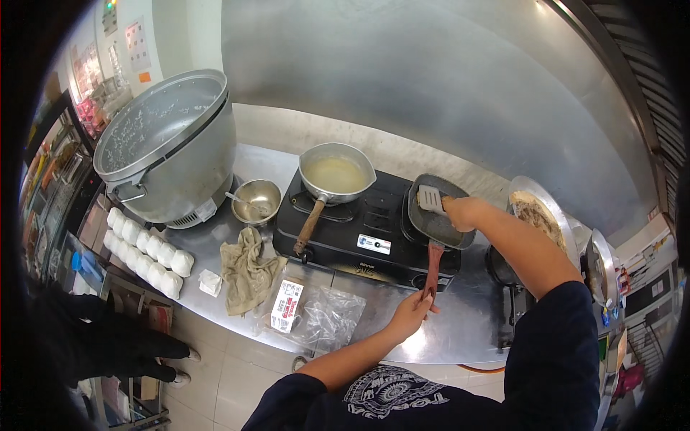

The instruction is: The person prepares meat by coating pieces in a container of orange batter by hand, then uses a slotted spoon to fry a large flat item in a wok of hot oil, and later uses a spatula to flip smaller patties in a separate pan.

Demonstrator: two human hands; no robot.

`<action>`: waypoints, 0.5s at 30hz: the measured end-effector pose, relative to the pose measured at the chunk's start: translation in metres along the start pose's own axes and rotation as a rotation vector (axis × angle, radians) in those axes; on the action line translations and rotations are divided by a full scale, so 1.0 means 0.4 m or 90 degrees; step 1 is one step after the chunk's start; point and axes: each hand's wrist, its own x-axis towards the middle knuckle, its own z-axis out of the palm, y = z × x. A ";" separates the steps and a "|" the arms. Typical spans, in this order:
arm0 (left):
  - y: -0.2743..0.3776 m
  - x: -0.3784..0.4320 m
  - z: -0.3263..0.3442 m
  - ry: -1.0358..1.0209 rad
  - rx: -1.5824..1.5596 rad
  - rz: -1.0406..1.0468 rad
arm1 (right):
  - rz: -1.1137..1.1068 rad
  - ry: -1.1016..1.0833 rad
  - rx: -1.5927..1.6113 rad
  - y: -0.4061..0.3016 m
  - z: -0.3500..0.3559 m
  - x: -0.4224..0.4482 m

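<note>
My left hand (412, 314) grips the end of the reddish handle of a dark, square-shaped frying pan (447, 229), which sits on the right burner of a black two-burner gas stove (334, 250). Inside the pan lies the slotted head of a spatula (431, 198). My right hand (464, 212) is closed around something at the spatula head's right edge, over the pan; the grip is partly hidden by the hand. On the left burner stands a metal saucepan (338, 167) with a wooden handle, holding a pale yellowish liquid.
Left of the stove are a metal bowl (256, 202) with a spoon, a cloth (245, 275), a large rice cooker (178, 172) and rows of white wrapped pieces (145, 250). Plastic packaging (329, 318) lies in front. Metal pans (571, 226) stand right. A person (108, 339) stands at left.
</note>
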 end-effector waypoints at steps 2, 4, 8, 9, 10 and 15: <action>0.000 0.002 0.000 -0.006 0.002 -0.006 | 0.008 -0.012 -0.009 0.003 0.011 0.007; -0.001 0.004 -0.003 -0.013 0.009 -0.010 | 0.005 -0.006 -0.009 0.000 0.012 0.010; -0.005 0.003 0.003 -0.017 0.008 -0.004 | 0.007 0.016 -0.001 0.015 0.039 0.007; -0.008 0.004 0.005 -0.020 0.013 -0.012 | 0.011 0.016 -0.001 0.017 0.031 -0.001; -0.012 0.006 0.007 -0.024 0.013 -0.012 | 0.031 0.044 0.024 0.021 0.022 -0.007; -0.011 0.011 -0.006 -0.001 0.029 -0.015 | 0.111 0.083 0.139 0.019 -0.042 -0.113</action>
